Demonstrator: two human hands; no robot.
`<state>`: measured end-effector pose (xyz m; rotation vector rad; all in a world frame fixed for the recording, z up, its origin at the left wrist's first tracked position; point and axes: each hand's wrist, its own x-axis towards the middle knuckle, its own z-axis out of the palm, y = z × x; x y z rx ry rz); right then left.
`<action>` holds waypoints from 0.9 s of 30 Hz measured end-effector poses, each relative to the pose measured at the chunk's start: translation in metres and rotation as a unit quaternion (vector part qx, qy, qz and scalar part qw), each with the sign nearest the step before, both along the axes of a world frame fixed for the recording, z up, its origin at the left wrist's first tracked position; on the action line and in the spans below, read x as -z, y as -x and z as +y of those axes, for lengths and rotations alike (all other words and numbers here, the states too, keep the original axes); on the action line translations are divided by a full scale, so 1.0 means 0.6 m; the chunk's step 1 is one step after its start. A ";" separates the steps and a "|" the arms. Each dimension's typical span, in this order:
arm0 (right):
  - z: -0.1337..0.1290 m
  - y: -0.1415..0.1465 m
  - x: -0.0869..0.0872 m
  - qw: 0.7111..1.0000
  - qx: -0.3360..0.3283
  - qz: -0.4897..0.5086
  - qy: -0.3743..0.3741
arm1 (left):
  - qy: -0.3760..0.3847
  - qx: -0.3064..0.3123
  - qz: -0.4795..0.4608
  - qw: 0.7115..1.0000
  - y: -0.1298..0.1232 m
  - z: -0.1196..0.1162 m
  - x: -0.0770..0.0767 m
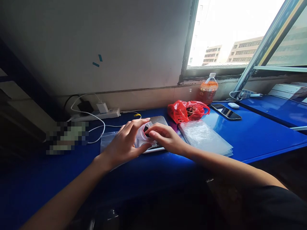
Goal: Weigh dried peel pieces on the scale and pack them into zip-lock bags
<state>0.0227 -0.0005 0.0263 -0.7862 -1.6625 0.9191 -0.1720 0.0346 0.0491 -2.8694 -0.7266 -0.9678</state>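
"So, where is the clear bag?"

"Above the blue table, between the two hands, mouth open."

"State of grip?"

"Left hand: thumb and fingers curved apart around the bag, holding it. Right hand: fingers bent at the mouth, beside a dark item; whether they pinch it, I cannot tell."

"Surroundings?"

"Just beyond, a flat grey object. Rightward, stacked plastic sleeves; behind those, a red bag. Further out, a phone and a bottle."

Bare hands, slim bare forearms, dark right sleeve with curved edge, lower part lost in shadow
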 end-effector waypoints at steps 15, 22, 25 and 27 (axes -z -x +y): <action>0.015 0.005 0.012 0.991 -0.007 0.088 0.105 | 0.004 0.018 0.019 1.000 -0.003 -0.007 0.002; 0.010 0.003 0.010 0.994 -0.010 0.048 0.100 | -0.020 0.041 0.025 0.999 -0.005 -0.007 0.004; 0.009 0.003 0.009 0.994 -0.008 0.043 0.102 | -0.020 0.040 0.022 0.999 -0.005 -0.007 0.003; 0.009 0.002 0.010 0.993 -0.011 0.044 0.113 | -0.020 0.039 0.026 0.999 -0.005 -0.007 0.003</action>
